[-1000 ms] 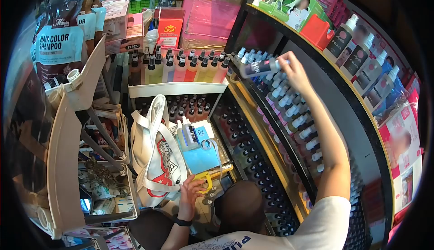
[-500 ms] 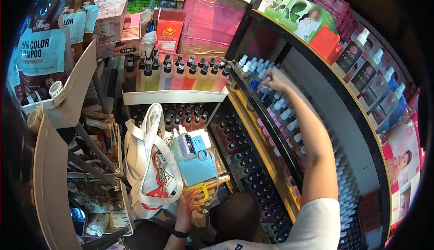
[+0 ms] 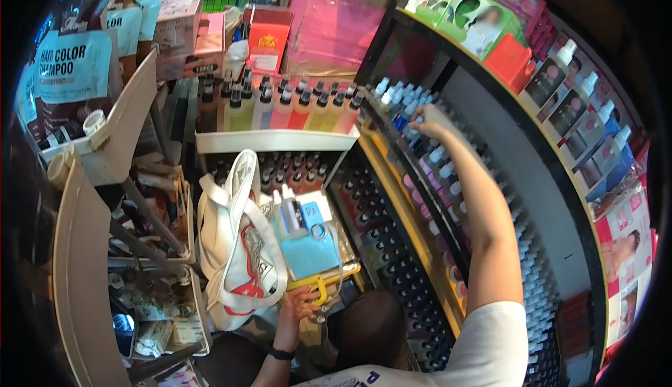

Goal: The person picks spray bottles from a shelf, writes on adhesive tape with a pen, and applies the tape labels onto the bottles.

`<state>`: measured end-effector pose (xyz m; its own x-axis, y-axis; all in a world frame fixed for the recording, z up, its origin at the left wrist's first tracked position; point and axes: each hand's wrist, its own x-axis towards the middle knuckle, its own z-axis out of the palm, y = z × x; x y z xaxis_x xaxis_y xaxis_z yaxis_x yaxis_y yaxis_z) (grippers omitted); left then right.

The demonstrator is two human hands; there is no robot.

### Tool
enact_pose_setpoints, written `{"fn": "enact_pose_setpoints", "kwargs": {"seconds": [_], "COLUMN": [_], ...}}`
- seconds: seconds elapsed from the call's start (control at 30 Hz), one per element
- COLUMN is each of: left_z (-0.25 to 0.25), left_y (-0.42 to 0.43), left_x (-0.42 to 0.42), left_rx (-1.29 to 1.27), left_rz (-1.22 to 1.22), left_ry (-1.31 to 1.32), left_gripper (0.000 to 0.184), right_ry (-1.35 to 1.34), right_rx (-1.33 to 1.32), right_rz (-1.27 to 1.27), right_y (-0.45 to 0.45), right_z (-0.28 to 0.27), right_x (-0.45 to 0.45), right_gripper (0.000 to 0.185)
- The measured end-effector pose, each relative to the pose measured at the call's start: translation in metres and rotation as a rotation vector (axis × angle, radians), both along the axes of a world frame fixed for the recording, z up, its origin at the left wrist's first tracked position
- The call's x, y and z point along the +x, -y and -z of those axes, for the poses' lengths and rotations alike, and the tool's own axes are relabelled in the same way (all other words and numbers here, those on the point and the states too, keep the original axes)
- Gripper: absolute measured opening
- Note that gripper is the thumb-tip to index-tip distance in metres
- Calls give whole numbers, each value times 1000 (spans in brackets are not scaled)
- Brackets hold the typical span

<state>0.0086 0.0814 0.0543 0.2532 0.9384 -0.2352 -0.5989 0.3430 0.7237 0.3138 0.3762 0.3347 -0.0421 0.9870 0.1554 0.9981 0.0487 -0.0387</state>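
My right hand (image 3: 430,122) reaches over the rail of the right-hand shelf, its fingers curled down among the spray bottles (image 3: 445,170). The fingertips hide whatever they pinch there. Blue-labelled bottles (image 3: 400,118) with pale caps stand just left of them. Low in the middle, my left hand (image 3: 299,307) is palm up with fingers apart, beside a yellow handle (image 3: 316,290); whether they touch is unclear. Above it, two clear spray bottles (image 3: 290,213) lie on a light blue pad (image 3: 308,255). A white tote bag (image 3: 241,247) stands left of the pad.
Capped bottles (image 3: 308,107) line a white rack (image 3: 273,140) ahead. Dark-capped bottles (image 3: 381,247) fill the lower right shelf. Hair colour pouches (image 3: 73,65) hang at left above trolley trays (image 3: 161,303). Black-labelled sprays (image 3: 549,75) stand on the upper right shelf, whose dark edge curves beside my right arm.
The view has shifted slightly, so most things sit a little lower and to the right. My right hand stays among the bottles; my left hand remains open by the yellow handle.
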Motion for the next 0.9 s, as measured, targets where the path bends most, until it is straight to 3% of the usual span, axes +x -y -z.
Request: {"fn": "enact_pose_setpoints", "kwargs": {"seconds": [0.13, 0.17, 0.2, 0.27, 0.33, 0.43, 0.5, 0.57, 0.63, 0.7, 0.8, 0.9], "left_z": [6, 23, -5, -6, -11, -17, -19, -23, -29, -32, -35, -34], "left_y": [6, 7, 5, 5, 3, 6, 11, 18, 19, 23, 27, 29], "left_x": [-3, 0, -5, -13, -21, -27, -33, -38, -41, -45, -49, -54], "left_rx": [-23, -42, -30, 1, -17, 14, 13, 15, 38, 46, 73, 66], "left_rz": [4, -45, -71, -67, -67, -87, -112, -125, -119, -134, -122, -146], "left_ry": [17, 69, -43, -77, -97, -121, -179, -196, -228, -227, -218, -225], "left_gripper": [62, 61, 58, 56, 55, 51, 46, 43, 36, 34, 31, 30], "right_ry": [128, 50, 176, -270, -316, -805, -681, -611, -430, 42, 32, 63], "right_rx": [64, 236, 257, 381, 385, 1, -554, -899, -976, -959, -1172, -1157], "right_rz": [-112, -55, -269, 12, -361, -558, -658, -463, -394, -456, -455, -658], "right_y": [-17, 2, 6, 91, 93, 223, 246, 254, 277, 314, 374, 440], "right_z": [-4, -11, -27, -47, -32, 24, 77, 167, 255, 312, 370, 488], "right_x": [20, 0, 0, -85, -20, -133, -148, -151, -158, -190, -225, -217], "right_gripper": [44, 40, 34, 29, 26, 19, 12, 12, 18, 21, 23, 25]}}
